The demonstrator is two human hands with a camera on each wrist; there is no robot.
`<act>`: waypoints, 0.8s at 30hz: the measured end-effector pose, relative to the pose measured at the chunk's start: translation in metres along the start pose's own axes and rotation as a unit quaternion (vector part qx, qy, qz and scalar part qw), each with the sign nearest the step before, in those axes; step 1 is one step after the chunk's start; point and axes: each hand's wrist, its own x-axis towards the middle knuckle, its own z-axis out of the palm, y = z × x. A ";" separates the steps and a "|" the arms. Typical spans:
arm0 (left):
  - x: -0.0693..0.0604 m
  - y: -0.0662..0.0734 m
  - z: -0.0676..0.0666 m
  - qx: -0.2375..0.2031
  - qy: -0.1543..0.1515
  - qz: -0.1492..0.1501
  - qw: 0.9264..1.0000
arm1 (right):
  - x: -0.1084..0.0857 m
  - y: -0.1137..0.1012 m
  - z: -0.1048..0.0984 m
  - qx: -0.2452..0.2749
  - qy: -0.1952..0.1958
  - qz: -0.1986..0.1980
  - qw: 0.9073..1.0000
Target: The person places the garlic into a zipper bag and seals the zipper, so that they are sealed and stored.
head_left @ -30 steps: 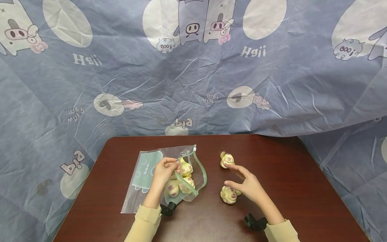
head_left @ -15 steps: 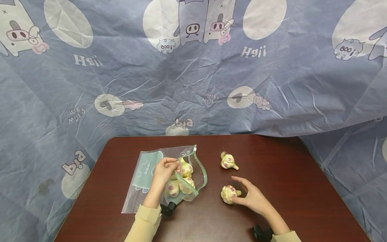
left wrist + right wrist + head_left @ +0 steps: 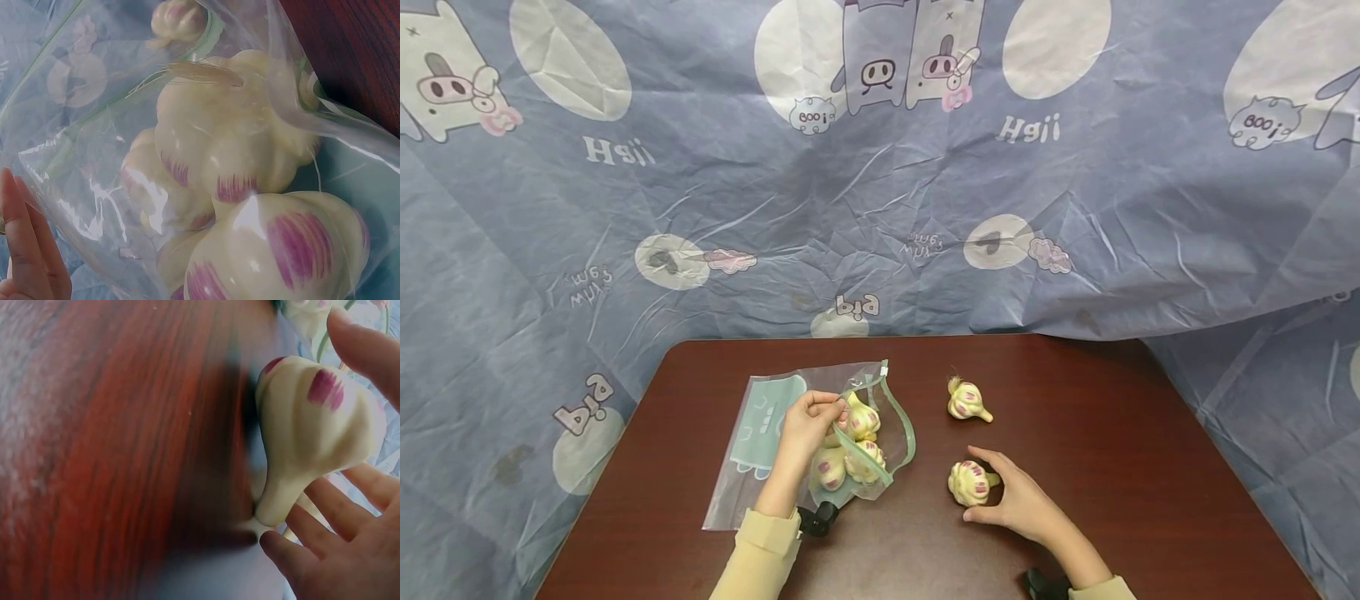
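Observation:
My left hand (image 3: pixel 808 421) pinches the green-edged rim of a clear zip bag (image 3: pixel 898 417), whose mouth gapes to the right. Several garlic bulbs (image 3: pixel 862 419) with purple streaks lie inside; in the left wrist view the bulbs (image 3: pixel 269 244) show through the plastic. On the table to the bag's right sits a loose garlic bulb (image 3: pixel 967 483). My right hand (image 3: pixel 1022 500) is spread around it, thumb on the near side and fingers on the far side. In the right wrist view a gap shows between the thumb and this bulb (image 3: pixel 312 419); finger contact is unclear.
Another garlic bulb (image 3: pixel 966 400) lies farther back on the brown table (image 3: pixel 1097 417), its stem pointing right. A printed blue fabric sheet (image 3: pixel 880 208) hangs behind the table's far edge. Dark cameras (image 3: pixel 817 518) sit at both wrists.
My right hand has come from beside the farther bulb toward the near one, and its thumb has slid to that bulb's near side. The left hand and bag stay put.

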 end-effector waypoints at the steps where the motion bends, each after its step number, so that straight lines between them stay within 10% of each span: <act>1: 0.000 0.000 0.000 0.000 0.000 -0.001 1.000 | 0.000 0.000 0.000 -0.003 0.001 -0.001 1.000; 24: 0.000 0.000 0.001 -0.003 0.001 -0.005 1.000 | 0.007 -0.008 -0.003 -0.037 0.059 0.005 0.998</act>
